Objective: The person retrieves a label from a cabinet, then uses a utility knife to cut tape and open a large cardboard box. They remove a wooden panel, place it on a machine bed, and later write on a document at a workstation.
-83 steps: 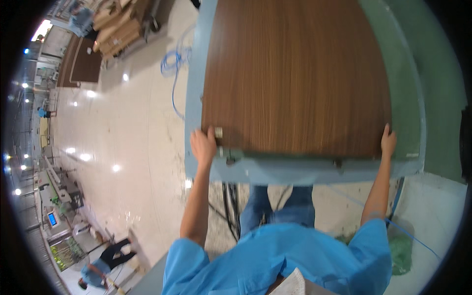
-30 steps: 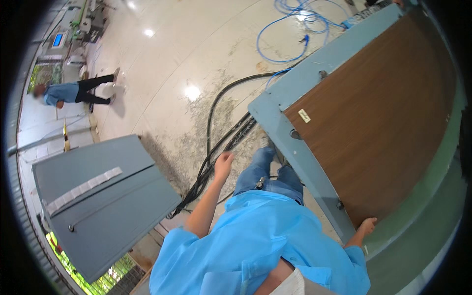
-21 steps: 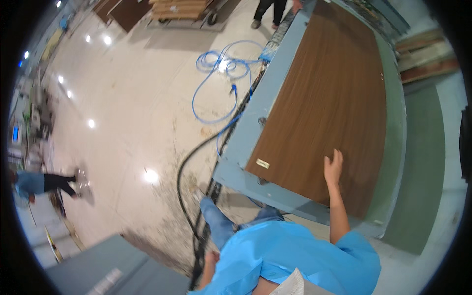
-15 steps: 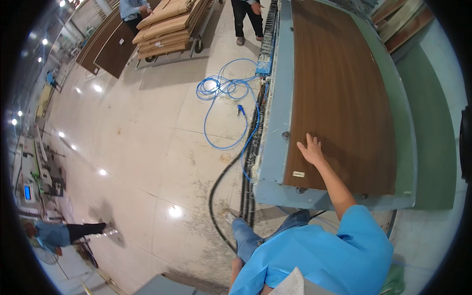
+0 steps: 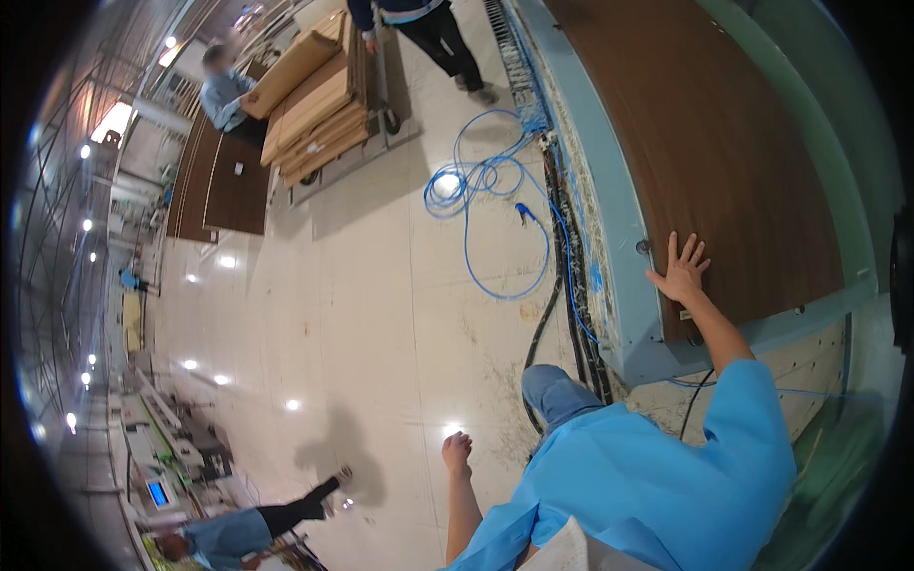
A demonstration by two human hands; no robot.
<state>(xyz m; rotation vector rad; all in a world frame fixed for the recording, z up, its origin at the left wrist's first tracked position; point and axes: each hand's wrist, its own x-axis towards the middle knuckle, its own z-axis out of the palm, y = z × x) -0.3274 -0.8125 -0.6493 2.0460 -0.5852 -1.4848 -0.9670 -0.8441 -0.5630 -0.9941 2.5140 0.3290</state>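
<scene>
A small blue-lit screen glows on a machine at lower left.
</scene>
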